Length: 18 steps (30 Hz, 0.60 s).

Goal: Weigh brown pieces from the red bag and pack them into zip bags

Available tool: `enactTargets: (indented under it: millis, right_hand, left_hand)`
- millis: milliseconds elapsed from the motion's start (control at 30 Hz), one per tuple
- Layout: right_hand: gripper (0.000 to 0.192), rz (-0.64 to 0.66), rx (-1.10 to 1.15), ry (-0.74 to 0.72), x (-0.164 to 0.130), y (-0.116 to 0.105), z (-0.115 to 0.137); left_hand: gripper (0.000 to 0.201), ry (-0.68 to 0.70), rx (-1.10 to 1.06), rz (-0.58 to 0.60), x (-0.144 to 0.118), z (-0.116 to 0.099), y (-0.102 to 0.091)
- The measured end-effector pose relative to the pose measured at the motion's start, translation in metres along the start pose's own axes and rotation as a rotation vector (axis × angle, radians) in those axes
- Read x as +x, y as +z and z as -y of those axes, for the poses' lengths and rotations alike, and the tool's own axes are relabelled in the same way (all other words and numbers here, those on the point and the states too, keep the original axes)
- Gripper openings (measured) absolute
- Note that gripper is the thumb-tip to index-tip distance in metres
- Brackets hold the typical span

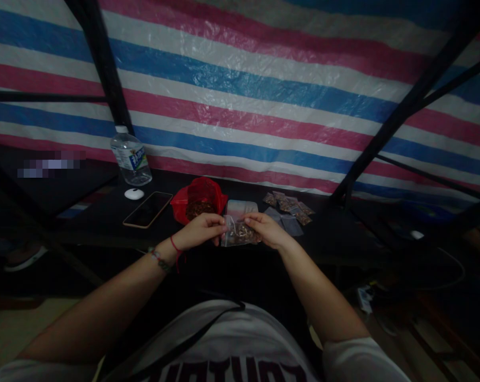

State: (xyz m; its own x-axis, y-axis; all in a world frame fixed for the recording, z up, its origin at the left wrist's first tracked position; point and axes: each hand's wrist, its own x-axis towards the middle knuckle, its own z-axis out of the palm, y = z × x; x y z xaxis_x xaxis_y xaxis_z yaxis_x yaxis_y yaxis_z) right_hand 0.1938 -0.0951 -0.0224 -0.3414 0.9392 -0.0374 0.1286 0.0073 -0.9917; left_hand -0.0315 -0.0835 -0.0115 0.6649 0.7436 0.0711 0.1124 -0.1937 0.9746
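Between my two hands is a small clear zip bag (240,234) with brownish bits in it, held at the table's front edge. My left hand (202,231) pinches its left end, and my right hand (268,229) grips its right end. Just behind my left hand stands an open red plastic bag (198,199) with loose dried brown pieces inside. A pale, see-through container (242,207) sits behind the zip bag. To the right lie several filled small bags (289,203) in a cluster, with flat, empty-looking zip bags (292,225) in front of them.
On the black table (323,233), a phone (148,209) and a white rounded case (134,194) lie to the left, below a clear plastic bottle (130,157). Dark metal posts (349,188) rise on both sides. A striped plastic sheet (232,101) hangs behind.
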Motion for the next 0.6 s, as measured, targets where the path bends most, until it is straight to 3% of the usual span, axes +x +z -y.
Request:
enactTargets:
  millis: [67, 167, 200, 300, 400, 467, 600]
  right_hand:
    - [0.035, -0.141, -0.11, -0.063, -0.001, 0.003, 0.0]
    - [0.025, -0.421, -0.356, -0.236, -0.005, 0.012, 0.008]
    - [0.025, -0.415, -0.43, -0.261, -0.008, 0.017, 0.011]
    - [0.03, -0.202, -0.607, -0.231, -0.018, 0.035, 0.016]
    - [0.03, -0.175, -0.708, -0.208, -0.023, 0.046, 0.016]
    - [0.023, -0.135, -0.627, -0.188, -0.022, 0.046, 0.014]
    - [0.018, 0.085, -0.289, -0.156, -0.018, 0.036, 0.014]
  left_hand:
    - [0.034, -0.029, -0.017, 0.024, 0.001, 0.001, 0.002]
    - [0.035, -0.025, -0.039, -0.045, 0.004, 0.004, 0.009]
    - [0.035, -0.013, -0.047, -0.084, 0.005, 0.006, 0.012]
    - [0.034, 0.04, -0.033, -0.177, 0.008, 0.01, 0.022]
    - [0.033, 0.092, 0.016, -0.199, 0.008, 0.012, 0.029]
    - [0.032, 0.089, 0.014, -0.175, 0.007, 0.011, 0.03]
    - [0.032, 0.031, -0.076, -0.11, 0.005, 0.009, 0.026]
